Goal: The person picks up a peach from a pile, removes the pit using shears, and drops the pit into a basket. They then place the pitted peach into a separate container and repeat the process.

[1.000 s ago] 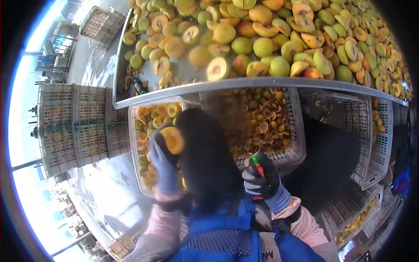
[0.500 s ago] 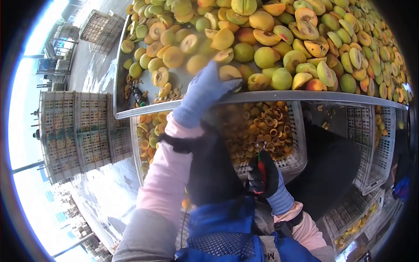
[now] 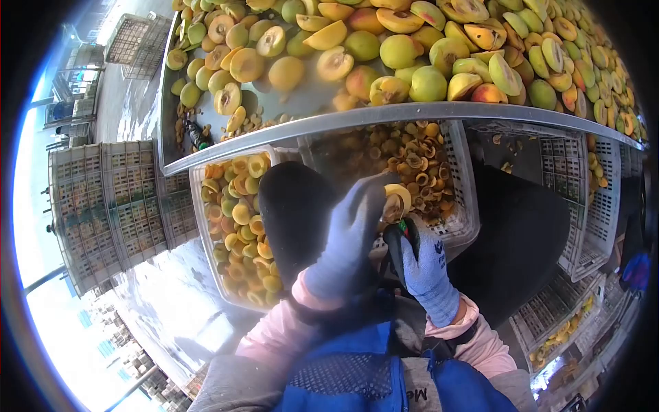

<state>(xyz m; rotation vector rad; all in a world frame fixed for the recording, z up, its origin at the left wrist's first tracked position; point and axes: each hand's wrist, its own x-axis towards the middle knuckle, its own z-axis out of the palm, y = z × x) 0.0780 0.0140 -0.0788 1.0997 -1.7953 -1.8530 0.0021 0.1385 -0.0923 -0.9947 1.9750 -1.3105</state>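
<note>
My left hand [image 3: 347,230], in a blue-grey glove with dark fingers, is closed around a halved yellow peach [image 3: 399,197] above the gap between my knees. Its cut side and dark centre show. Close against the fruit, my right hand [image 3: 427,268], gloved the same way, grips a small pitting tool [image 3: 403,228] with a red and green handle. The tool's metal tip is hard to see at the fruit. Many peach halves [image 3: 334,64] lie on the metal table [image 3: 288,127] in front of me.
Under the table edge, a crate [image 3: 465,185] holds brown-orange pit pieces. To its left, another crate [image 3: 206,237] holds peach halves. Stacked crates [image 3: 113,206] stand at far left, and more crates [image 3: 583,233] at right. A dark bottle [image 3: 195,132] lies on the table's left corner.
My left hand has come back from the table down to my lap with a peach half. My right hand has turned and raised the tool to the fruit. The view has shifted slightly.
</note>
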